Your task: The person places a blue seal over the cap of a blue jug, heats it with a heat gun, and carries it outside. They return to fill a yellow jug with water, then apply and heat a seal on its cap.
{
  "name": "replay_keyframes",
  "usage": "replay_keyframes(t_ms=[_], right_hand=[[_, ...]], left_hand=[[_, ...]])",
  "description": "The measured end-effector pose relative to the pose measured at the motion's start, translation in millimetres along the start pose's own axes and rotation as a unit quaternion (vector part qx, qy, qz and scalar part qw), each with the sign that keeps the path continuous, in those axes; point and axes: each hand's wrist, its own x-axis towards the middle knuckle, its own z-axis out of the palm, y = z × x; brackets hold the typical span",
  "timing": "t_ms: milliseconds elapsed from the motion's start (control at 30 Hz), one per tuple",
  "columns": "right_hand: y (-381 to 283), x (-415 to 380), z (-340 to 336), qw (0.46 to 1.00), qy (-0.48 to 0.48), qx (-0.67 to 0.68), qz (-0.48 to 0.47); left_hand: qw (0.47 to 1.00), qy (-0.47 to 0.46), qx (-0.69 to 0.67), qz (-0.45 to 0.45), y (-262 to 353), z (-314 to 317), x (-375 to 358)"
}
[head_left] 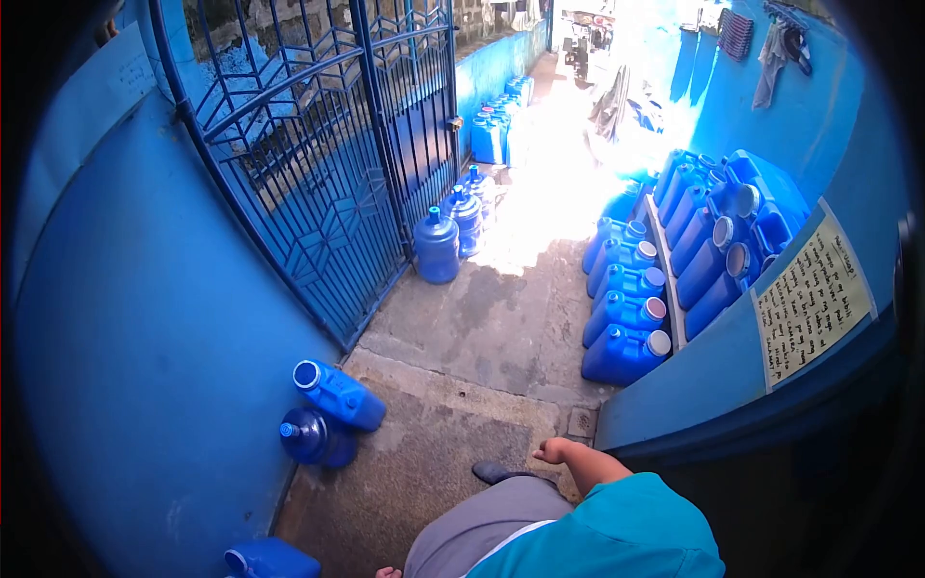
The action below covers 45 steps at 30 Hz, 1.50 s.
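My right hand (pixel 550 450) hangs in front of my right hip, over the concrete floor, with its fingers loosely curled and nothing visible in them. At the bottom edge only a bit of my left hand (pixel 388 572) shows, beside my grey shorts (pixel 487 520); its fingers are mostly cut off by the frame. To the left, against the blue wall, a slim blue water container (pixel 352 397) stands next to a round water jug (pixel 313 438). Part of another blue container (pixel 273 559) appears at the lower left. Neither hand touches any of these.
Slim blue containers (pixel 626 354) line the right side, with more behind on a ledge (pixel 665 265). Round jugs (pixel 436 246) stand by the blue metal gate (pixel 337 183). A handwritten notice (pixel 819 299) hangs at right. A low concrete step (pixel 453 380) crosses the passage.
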Motion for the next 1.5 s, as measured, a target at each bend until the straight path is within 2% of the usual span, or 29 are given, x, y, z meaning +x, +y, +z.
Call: replay_keyframes(t_ms=[133, 200, 300, 500, 633, 800, 1033, 1200, 1400, 1500], right_hand=[[-11, -2, -3, 1.0, 0.007, 0.014, -0.017], [-14, -7, -7, 0.999, 0.01, 0.023, -0.02], [-14, -13, -8, 0.999, 0.006, 0.025, -0.027], [-1, -26, -9, 1.0, -0.004, 0.015, 0.001], [14, -21, -1, 1.0, -0.002, 0.01, 0.011], [15, -23, 1, 1.0, 0.004, 0.019, 0.007], [11, -22, -2, 1.0, 0.004, 0.015, 0.0], [15, -15, -4, 1.0, 0.002, 0.004, -0.009], [13, -14, -9, 1.0, 0.015, 0.007, -0.008], [11, -14, -13, 1.0, 0.02, 0.017, -0.004]], left_hand=[[0.999, -0.012, -0.035, 0.01, 3, 6, 6], [0.999, 0.01, 0.034, -0.042, 8, 9, 13], [0.994, 0.014, 0.052, -0.093, 24, 10, 15], [0.994, 0.0, 0.1, -0.033, 22, 18, 45], [0.998, -0.016, 0.059, -0.033, 20, 28, 57], [0.994, -0.016, 0.105, -0.006, 18, 34, 66], [0.991, -0.02, 0.134, -0.022, 19, 30, 61], [0.996, -0.019, 0.072, -0.043, 16, 33, 58], [0.995, -0.009, 0.075, -0.069, 15, 42, 57], [0.996, -0.022, 0.069, -0.046, 15, 44, 57]])
